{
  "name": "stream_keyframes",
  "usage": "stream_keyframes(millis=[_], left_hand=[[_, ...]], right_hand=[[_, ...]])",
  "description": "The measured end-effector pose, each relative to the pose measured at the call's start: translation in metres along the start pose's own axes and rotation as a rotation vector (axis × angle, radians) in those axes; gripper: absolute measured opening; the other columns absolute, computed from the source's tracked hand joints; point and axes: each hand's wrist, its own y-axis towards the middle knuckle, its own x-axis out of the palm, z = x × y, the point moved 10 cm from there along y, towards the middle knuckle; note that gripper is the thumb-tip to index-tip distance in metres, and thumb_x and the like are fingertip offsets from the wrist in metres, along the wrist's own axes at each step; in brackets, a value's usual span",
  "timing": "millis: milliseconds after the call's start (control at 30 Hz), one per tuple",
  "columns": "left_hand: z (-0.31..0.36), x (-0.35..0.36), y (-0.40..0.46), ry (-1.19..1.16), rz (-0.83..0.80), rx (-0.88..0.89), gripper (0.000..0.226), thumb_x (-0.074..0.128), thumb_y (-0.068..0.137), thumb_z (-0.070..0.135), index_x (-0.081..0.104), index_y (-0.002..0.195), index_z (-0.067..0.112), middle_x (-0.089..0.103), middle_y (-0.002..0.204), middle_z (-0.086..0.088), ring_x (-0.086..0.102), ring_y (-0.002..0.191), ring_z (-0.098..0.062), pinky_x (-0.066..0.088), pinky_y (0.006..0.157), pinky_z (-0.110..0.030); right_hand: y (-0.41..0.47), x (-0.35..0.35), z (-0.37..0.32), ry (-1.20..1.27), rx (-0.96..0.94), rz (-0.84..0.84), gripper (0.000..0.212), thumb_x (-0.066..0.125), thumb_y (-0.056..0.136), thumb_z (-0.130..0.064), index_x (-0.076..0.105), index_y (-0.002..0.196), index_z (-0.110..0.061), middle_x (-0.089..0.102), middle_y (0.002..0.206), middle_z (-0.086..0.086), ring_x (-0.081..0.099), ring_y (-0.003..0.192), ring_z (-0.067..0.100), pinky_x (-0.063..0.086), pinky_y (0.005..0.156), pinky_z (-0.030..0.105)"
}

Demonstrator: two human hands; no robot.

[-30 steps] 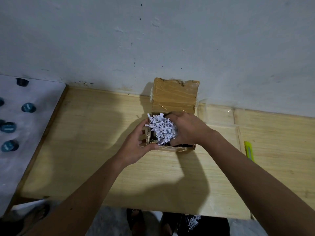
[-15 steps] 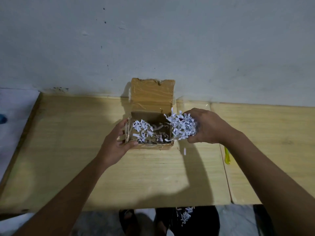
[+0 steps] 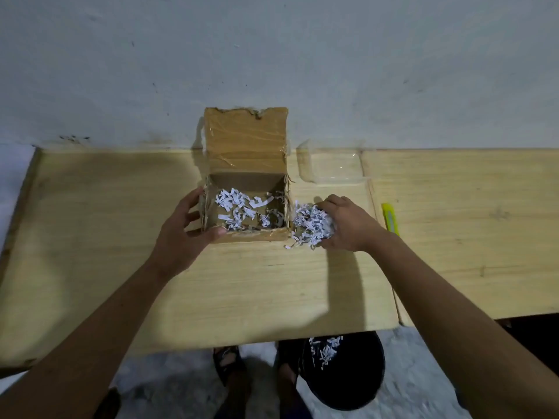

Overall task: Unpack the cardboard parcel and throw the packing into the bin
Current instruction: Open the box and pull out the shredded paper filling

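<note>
A small cardboard parcel (image 3: 254,237) sits open on the wooden table (image 3: 242,297), its taped lid (image 3: 245,137) standing up against the wall. Loose white shredded paper (image 3: 239,207) lies on its floor. My left hand (image 3: 184,228) grips the parcel's near left corner, thumb on the front wall. My right hand (image 3: 344,225) holds a clump of shredded paper (image 3: 311,226) just right of the parcel, low over the table. A black bin (image 3: 348,373) stands on the floor below the table's front edge, with some shreds (image 3: 325,349) in it.
A clear plastic tray (image 3: 332,164) lies behind my right hand near the wall. A yellow utility knife (image 3: 390,217) lies to the right. Below the table edge are my sandalled feet (image 3: 227,364). A white surface (image 3: 12,176) adjoins the table at left.
My right hand lifted a clump of shredded paper out of the parcel and carried it right, then down toward the table. My left hand kept hold of the parcel's corner.
</note>
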Motion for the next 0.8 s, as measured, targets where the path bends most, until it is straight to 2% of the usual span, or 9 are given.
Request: stream_keyframes(millis=[100,233,333,400,500,600,667,800], left_hand=[[0.002,0.0,-0.001,-0.013,-0.008,-0.004,0.089,0.089,0.077,0.009,0.044,0.138,0.056,0.061,0.131,0.031,0.065,0.12,-0.004,0.058,0.087,-0.025],[0.005,0.001,-0.003,-0.039,-0.028,-0.006,0.09,0.09,0.077,0.013,0.043,0.145,0.049,0.061,0.14,0.021,0.064,0.125,-0.012,0.059,0.093,-0.036],[0.008,0.002,-0.005,-0.058,-0.031,-0.016,0.091,0.092,0.072,0.024,0.044,0.146,0.048,0.062,0.138,0.021,0.065,0.124,-0.012,0.06,0.093,-0.039],[0.01,0.001,-0.007,-0.063,-0.03,-0.021,0.092,0.089,0.067,0.034,0.044,0.147,0.047,0.062,0.139,0.018,0.065,0.124,-0.014,0.06,0.093,-0.039],[0.011,0.001,-0.008,-0.064,-0.032,-0.025,0.094,0.087,0.066,0.037,0.044,0.149,0.043,0.061,0.141,0.017,0.066,0.124,-0.015,0.061,0.091,-0.036],[0.014,0.002,-0.009,-0.066,-0.03,-0.027,0.097,0.087,0.063,0.045,0.043,0.15,0.042,0.061,0.14,0.018,0.065,0.124,-0.015,0.06,0.089,-0.034],[0.014,0.001,-0.01,-0.064,-0.024,-0.034,0.098,0.086,0.063,0.048,0.043,0.15,0.042,0.061,0.141,0.016,0.065,0.124,-0.015,0.061,0.091,-0.037],[0.012,0.001,-0.009,-0.054,-0.027,-0.038,0.099,0.087,0.064,0.046,0.041,0.152,0.041,0.062,0.14,0.01,0.066,0.123,-0.018,0.061,0.093,-0.042]], right_hand=[[-0.002,-0.002,0.002,0.07,0.009,0.012,0.096,0.093,0.063,-0.039,0.051,0.145,-0.013,0.05,0.134,0.006,0.056,0.117,0.032,0.05,0.098,0.039],[-0.009,-0.02,0.005,0.179,0.028,0.062,0.094,0.095,0.063,-0.037,0.054,0.145,-0.015,0.056,0.129,0.001,0.057,0.119,0.025,0.05,0.099,0.039],[-0.016,-0.037,0.007,0.223,-0.011,0.133,0.078,0.095,0.066,-0.031,0.064,0.135,-0.012,0.061,0.129,0.003,0.061,0.116,0.024,0.05,0.097,0.035],[-0.02,-0.044,0.006,0.231,-0.025,0.164,0.066,0.093,0.07,-0.033,0.07,0.128,-0.012,0.063,0.128,0.0,0.063,0.115,0.021,0.051,0.098,0.036],[-0.024,-0.052,0.002,0.228,-0.046,0.229,0.046,0.085,0.081,-0.04,0.076,0.117,-0.012,0.07,0.119,-0.003,0.066,0.108,0.016,0.051,0.094,0.031],[-0.026,-0.061,-0.007,0.212,-0.108,0.335,0.02,0.07,0.096,-0.026,0.079,0.11,-0.013,0.075,0.108,-0.001,0.069,0.102,0.021,0.054,0.091,0.04],[-0.026,-0.069,-0.011,0.201,-0.123,0.404,0.014,0.069,0.097,-0.018,0.08,0.104,-0.016,0.077,0.1,-0.002,0.069,0.095,0.022,0.055,0.086,0.041],[-0.023,-0.077,-0.008,0.315,-0.076,0.458,0.007,0.082,0.085,-0.013,0.082,0.091,-0.017,0.077,0.091,-0.004,0.07,0.087,0.017,0.057,0.081,0.041]])
